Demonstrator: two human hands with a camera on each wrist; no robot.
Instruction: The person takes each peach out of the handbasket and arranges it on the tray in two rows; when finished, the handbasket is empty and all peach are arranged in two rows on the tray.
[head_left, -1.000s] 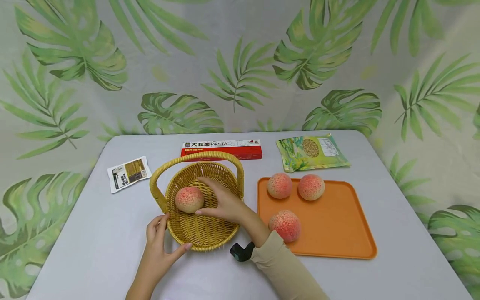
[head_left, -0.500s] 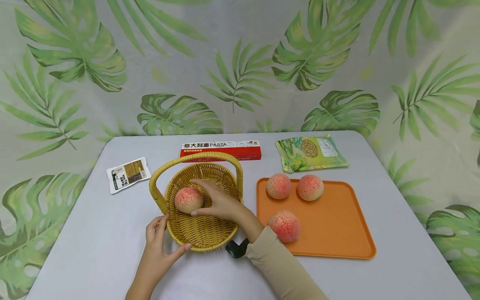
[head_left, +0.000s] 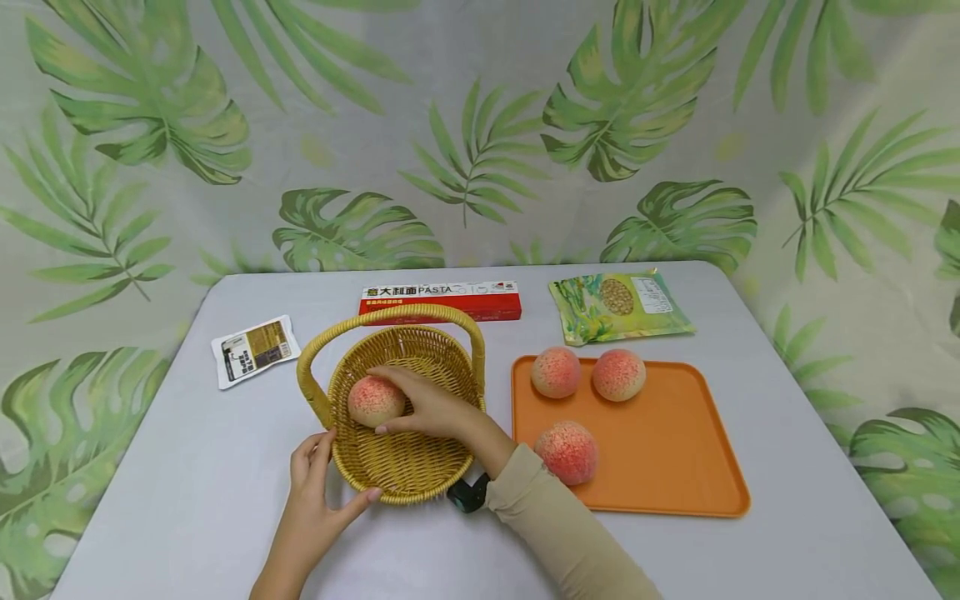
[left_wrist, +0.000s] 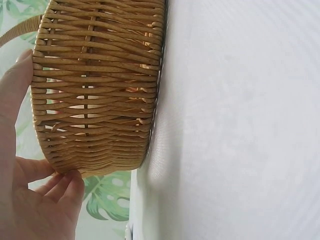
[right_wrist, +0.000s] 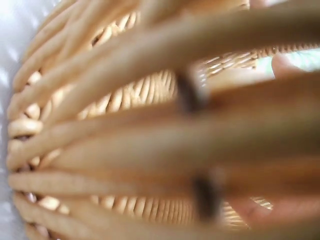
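A round yellow wicker basket [head_left: 408,475] with an arched handle stands on the table. One peach [head_left: 373,402] lies inside it, at the left. My right hand [head_left: 423,408] reaches into the basket and holds this peach, fingers over its far side and thumb at its near side. My left hand [head_left: 315,492] holds the basket's near-left rim; in the left wrist view its thumb [left_wrist: 17,75] lies on the rim and its other fingertips touch the woven side. Blurred basket weave [right_wrist: 125,150] fills most of the right wrist view, hiding most of the right hand.
An orange tray [head_left: 667,450] to the right bears three more peaches [head_left: 567,452]. Behind the basket lies a red and white pasta box [head_left: 487,304]. A green bag [head_left: 621,307] sits at the back right, a small white-edged packet [head_left: 255,350] at the left.
My right hand has moved left inside the basket, from beside the peach until its fingers and thumb close round it. The left hand and the basket stay in place.
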